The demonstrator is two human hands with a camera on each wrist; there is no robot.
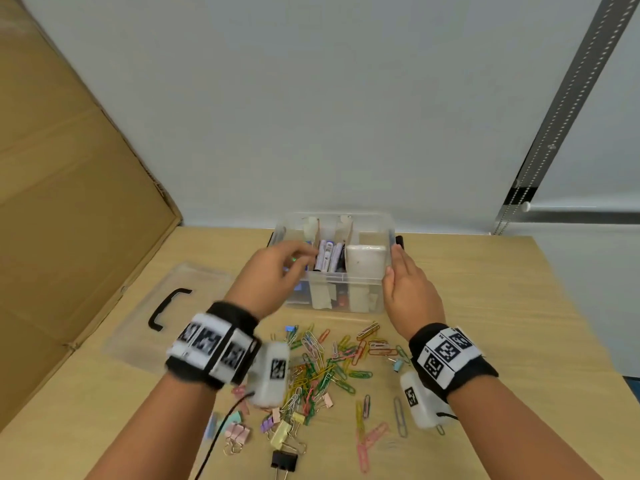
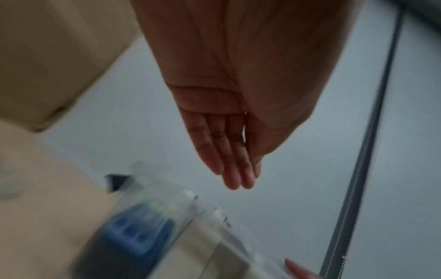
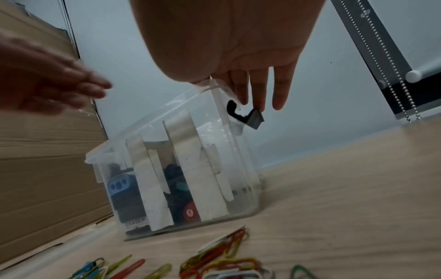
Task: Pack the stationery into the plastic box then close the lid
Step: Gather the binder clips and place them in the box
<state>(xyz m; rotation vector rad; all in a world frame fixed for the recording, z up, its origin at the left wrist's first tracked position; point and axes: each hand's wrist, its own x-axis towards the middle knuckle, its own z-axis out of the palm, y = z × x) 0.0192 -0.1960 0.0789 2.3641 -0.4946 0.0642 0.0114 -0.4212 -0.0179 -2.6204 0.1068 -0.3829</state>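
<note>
Hands (image 1: 277,271) flat (image 1: 410,289) by box (image 1: 346,277)

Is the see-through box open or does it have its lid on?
Open. The plastic box has no top on it, and its lid lies flat on the table to the left.

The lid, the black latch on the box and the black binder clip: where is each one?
lid (image 1: 138,327), head view, on its clear flat panel.
black latch (image 3: 255,119), right wrist view, on its flat grey-black flap.
black binder clip (image 1: 284,460), head view, on its black body.
</note>
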